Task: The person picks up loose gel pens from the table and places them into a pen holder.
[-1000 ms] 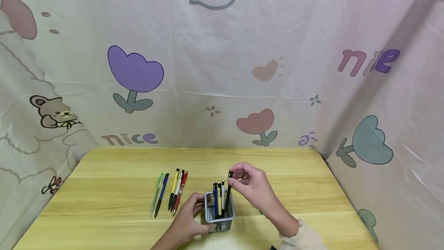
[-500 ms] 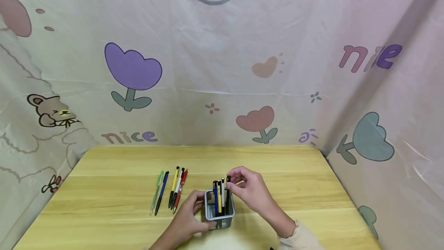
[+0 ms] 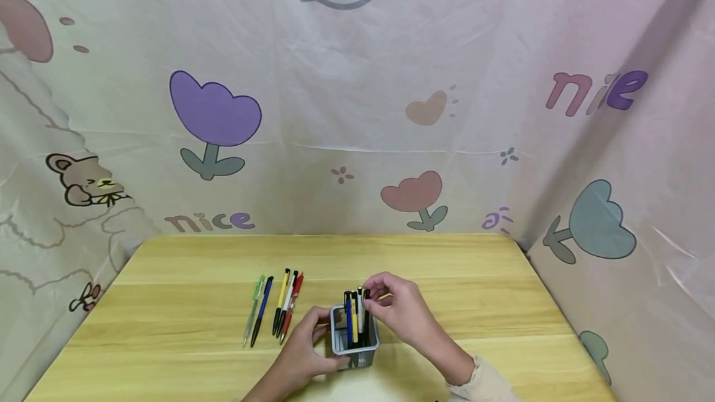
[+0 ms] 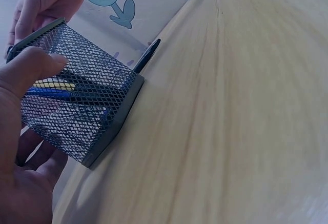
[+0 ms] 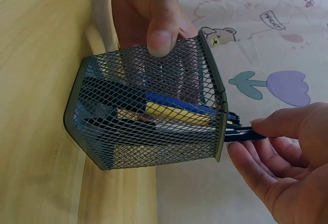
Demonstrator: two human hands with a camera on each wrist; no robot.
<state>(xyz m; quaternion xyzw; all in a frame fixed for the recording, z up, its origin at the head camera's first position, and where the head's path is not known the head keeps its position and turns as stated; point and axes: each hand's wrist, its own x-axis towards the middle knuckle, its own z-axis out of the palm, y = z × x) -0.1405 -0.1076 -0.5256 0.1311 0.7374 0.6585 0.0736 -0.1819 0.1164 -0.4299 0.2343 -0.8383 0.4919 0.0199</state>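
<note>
My left hand [image 3: 304, 349] grips the grey mesh pen holder [image 3: 360, 360] from its left side, thumb near the front and fingers behind. The holder stands upright on the table. Inside it, a blue pen [image 3: 349, 321], a yellow pen [image 3: 354, 322] and a white pen [image 3: 360, 314] lean together. At the holder's right side, my right hand [image 3: 399, 310] pinches the top of a black pen [image 5: 246, 134] between thumb and fingers. Most of that pen is inside the mesh, beside the others. In the right wrist view the left thumb presses the mesh wall.
Left of the holder lie a green pen [image 3: 253, 315], a blue pen [image 3: 260, 314], a yellow pen [image 3: 281, 303], a white pen [image 3: 287, 304] and a red pen [image 3: 293, 309]. A dark pen [image 4: 148, 55] shows behind the holder. Printed cloth [image 3: 335, 110] hangs beyond the wooden table [image 3: 184, 321].
My right hand has lowered the black pen into the holder and shifted slightly left, closer to the other pens. My left hand keeps its hold on the holder.
</note>
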